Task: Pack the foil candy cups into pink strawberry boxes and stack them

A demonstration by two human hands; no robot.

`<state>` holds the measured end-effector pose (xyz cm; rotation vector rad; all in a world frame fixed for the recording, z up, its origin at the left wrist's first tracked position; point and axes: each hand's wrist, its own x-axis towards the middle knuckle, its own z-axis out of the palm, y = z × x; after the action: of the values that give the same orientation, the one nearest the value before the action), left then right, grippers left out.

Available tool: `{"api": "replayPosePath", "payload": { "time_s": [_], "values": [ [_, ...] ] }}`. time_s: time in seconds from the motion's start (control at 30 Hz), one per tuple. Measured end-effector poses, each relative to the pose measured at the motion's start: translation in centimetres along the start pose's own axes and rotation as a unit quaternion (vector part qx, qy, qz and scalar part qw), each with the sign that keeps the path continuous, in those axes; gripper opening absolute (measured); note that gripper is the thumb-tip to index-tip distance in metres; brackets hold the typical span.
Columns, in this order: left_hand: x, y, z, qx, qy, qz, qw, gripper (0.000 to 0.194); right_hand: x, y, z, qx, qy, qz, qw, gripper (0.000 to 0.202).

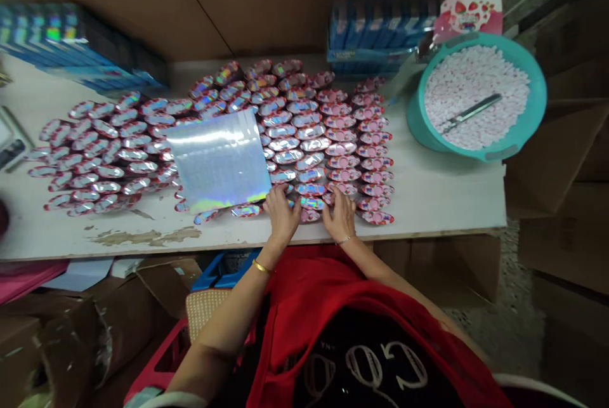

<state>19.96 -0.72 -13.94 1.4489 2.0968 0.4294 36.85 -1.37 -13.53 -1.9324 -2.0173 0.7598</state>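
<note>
Rows of upright pink and silver pouches [343, 148] stand packed together on the white table [442, 198]. My left hand [283, 212] is at the front edge of these rows, its curled fingers touching pouches beside the corner of a shiny silver sheet [219, 160]. That sheet lies flat on top of the pouches. A little to the right, my right hand [340, 212] rests its bent fingers on the front pouches. A few pouches lie between the two hands. Whatever the fingertips grip is too small to make out.
At the right stands a teal tub [536, 94] of small white pieces [476, 84] with metal tweezers [471, 113] on top. Blue boxes stand at the back left [95, 52] and back right [375, 33]. A scale [12, 141] sits at the left edge; cardboard boxes [552, 154] stand beyond the table.
</note>
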Motion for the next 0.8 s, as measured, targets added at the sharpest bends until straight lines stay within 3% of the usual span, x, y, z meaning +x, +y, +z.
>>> {"api": "replayPosePath", "payload": {
  "time_s": [0.1,0.2,0.27,0.37,0.47,0.6,0.63,0.7,0.77,0.8],
  "values": [
    [4.0,-2.2,-2.9,-0.019,0.04,0.041,0.998,0.038,1.0,-1.4,-0.3,0.009,0.03,-0.046,0.998,0.043],
    [10.1,-5.4,-6.4,0.031,0.093,0.045,0.994,0.043,4.1,-4.3,0.4,0.052,0.062,-0.084,0.993,0.044],
    [14.0,-7.5,-8.0,0.081,0.09,0.049,0.991,0.05,7.0,-6.8,1.6,0.072,0.071,-0.091,0.991,0.047],
    [18.0,-10.3,-8.7,0.133,0.046,0.084,0.986,0.061,11.5,-10.0,4.0,0.079,0.067,-0.094,0.99,0.054],
    [20.1,-12.2,-8.6,0.141,0.021,0.125,0.982,0.069,15.2,-11.7,6.7,0.069,0.055,-0.101,0.991,0.062],
    [21.6,-13.2,-9.2,0.114,0.025,0.146,0.982,0.092,18.4,-12.4,9.3,0.049,0.031,-0.105,0.993,0.07],
    [21.8,-13.2,-9.6,0.108,0.027,0.152,0.982,0.089,19.0,-12.6,9.7,0.051,0.028,-0.101,0.993,0.073],
    [22.0,-13.2,-10.3,0.087,0.036,0.162,0.982,0.062,20.1,-13.1,10.2,0.08,0.033,-0.087,0.992,0.075],
    [21.9,-13.0,-11.1,0.044,0.046,0.171,0.983,0.03,21.0,-13.8,10.4,0.18,0.024,-0.073,0.981,0.067],
    [21.8,-12.9,-11.4,0.022,0.049,0.175,0.983,0.024,21.4,-14.1,10.4,0.255,0.004,-0.063,0.965,0.06]
  ]
}}
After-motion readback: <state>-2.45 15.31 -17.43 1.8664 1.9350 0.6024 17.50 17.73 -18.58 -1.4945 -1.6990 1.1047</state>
